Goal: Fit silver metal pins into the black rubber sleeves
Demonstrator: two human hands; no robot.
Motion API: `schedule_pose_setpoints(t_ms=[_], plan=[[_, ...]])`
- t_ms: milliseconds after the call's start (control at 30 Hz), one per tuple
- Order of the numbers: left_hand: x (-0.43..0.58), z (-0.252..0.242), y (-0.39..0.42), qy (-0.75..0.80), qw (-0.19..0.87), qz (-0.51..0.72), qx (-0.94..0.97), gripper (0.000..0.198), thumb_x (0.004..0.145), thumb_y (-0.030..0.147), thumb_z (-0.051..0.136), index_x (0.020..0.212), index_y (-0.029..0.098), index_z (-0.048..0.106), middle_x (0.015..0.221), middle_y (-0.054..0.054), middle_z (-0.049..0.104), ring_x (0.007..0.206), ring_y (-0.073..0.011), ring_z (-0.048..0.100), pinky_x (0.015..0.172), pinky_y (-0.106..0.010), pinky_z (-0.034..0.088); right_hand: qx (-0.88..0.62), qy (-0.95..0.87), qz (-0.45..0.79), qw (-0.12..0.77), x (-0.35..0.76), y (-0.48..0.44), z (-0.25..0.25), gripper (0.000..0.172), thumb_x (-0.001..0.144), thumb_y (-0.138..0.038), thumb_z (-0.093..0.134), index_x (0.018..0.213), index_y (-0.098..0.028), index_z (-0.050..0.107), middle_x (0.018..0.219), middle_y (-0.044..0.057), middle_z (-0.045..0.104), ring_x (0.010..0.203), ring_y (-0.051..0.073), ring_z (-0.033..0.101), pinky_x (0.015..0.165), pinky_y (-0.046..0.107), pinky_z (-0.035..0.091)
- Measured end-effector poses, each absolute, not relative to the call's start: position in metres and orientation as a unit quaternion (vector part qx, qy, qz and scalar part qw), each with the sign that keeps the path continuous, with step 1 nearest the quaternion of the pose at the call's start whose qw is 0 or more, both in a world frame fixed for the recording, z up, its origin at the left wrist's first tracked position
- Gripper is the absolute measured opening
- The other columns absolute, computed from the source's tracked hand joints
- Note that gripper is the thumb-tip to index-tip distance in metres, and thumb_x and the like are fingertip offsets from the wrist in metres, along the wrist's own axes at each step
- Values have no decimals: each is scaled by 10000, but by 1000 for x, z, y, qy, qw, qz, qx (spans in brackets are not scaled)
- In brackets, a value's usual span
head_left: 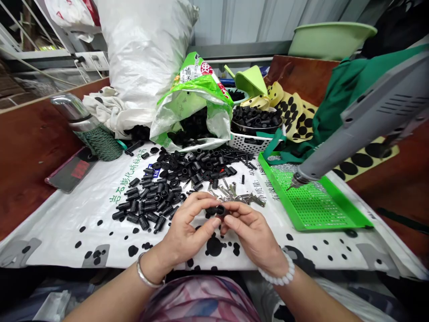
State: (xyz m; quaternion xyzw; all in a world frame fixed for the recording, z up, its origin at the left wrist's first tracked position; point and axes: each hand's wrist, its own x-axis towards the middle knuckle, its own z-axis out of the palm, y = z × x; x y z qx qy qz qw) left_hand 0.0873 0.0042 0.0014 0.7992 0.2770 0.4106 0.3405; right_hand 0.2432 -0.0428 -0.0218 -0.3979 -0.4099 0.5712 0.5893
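Observation:
Close to the front of the table, my left hand (189,226) and my right hand (253,230) meet with their fingertips pinched together. Between them is a small black hollow plastic part (220,210), its round opening turned towards me. A darker black piece shows beside it under the left fingers; whether the two are joined I cannot tell. Just beyond the left hand spreads a heap of black plastic cylinders (150,205), with flat black rings (174,174) further back. Loose silvery metal pins or screws (231,193) lie right behind my fingers.
At right, a grey electric screwdriver (351,120) angles down over a green perforated tray (296,212) holding small metal pieces. Behind the heap stand an open green bag (214,100) and a white basket (248,142). A thermos (95,134) and a phone (72,170) are at left.

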Motion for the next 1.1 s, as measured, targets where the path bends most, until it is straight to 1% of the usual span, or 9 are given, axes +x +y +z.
schedule_pose_setpoints(t_ms=[167, 267, 400, 467, 567, 733, 800, 867, 1100], plan=[[83, 3, 8, 296, 270, 396, 826, 136, 830, 173, 504, 955, 177, 556, 879, -62, 598, 852, -166, 553, 766, -302, 452, -426, -428, 548, 579, 247, -43, -21, 192, 752, -256, 646, 932, -193, 630, 727, 2, 634, 581, 93, 578, 563, 225, 496], [83, 3, 9, 284, 199, 370, 862, 84, 825, 175, 478, 888, 173, 532, 798, -48, 582, 795, -167, 533, 763, -325, 437, -444, -458, 514, 574, 246, -44, -20, 197, 743, -228, 646, 936, -194, 633, 679, -5, 636, 591, 103, 593, 574, 229, 515], [84, 1, 7, 285, 156, 346, 880, 103, 829, 203, 399, 756, 182, 469, 687, -28, 513, 676, -158, 490, 692, -314, 425, -487, -554, 361, 570, 245, -49, -18, 237, 754, -176, 623, 988, -211, 627, 851, 36, 663, 728, 147, 623, 666, 282, 542], [85, -2, 4, 297, 170, 344, 874, 162, 843, 196, 351, 707, 188, 438, 645, -16, 477, 628, -147, 462, 618, -283, 399, -481, -619, 257, 565, 244, -51, -18, 254, 777, -150, 590, 1020, -218, 615, 925, 59, 655, 821, 178, 622, 731, 318, 536], [90, -7, 0, 337, 239, 340, 845, 248, 875, 218, 312, 636, 196, 376, 571, 24, 384, 535, -116, 384, 525, -247, 326, -453, -693, 135, 544, 245, -53, -17, 332, 793, -94, 545, 1095, -227, 578, 958, 79, 648, 890, 206, 614, 776, 350, 525], [98, -12, -5, 403, 420, 325, 745, 354, 909, 337, 282, 583, 199, 298, 532, 51, 304, 488, -93, 295, 472, -229, 271, -439, -743, 32, 504, 247, -54, -19, 425, 785, -60, 548, 1178, -221, 522, 963, 94, 645, 906, 218, 611, 774, 352, 526], [99, -13, -7, 410, 462, 316, 720, 368, 911, 363, 269, 584, 199, 306, 529, 52, 305, 485, -92, 294, 467, -228, 273, -436, -749, 28, 498, 247, -54, -19, 423, 783, -55, 554, 1173, -213, 520, 955, 96, 644, 901, 214, 609, 769, 343, 525], [99, -14, -8, 415, 449, 313, 727, 364, 913, 359, 265, 588, 199, 306, 533, 50, 311, 490, -95, 302, 473, -231, 271, -442, -741, 55, 503, 247, -54, -20, 392, 789, -61, 550, 1151, -211, 531, 950, 92, 645, 888, 205, 612, 763, 329, 523], [92, -11, -5, 366, 191, 296, 862, 295, 900, 227, 286, 607, 201, 317, 537, 35, 353, 502, -113, 344, 512, -257, 276, -475, -679, 210, 519, 245, -56, -25, 218, 826, -145, 534, 1026, -204, 599, 911, 67, 649, 854, 177, 613, 741, 283, 504]])
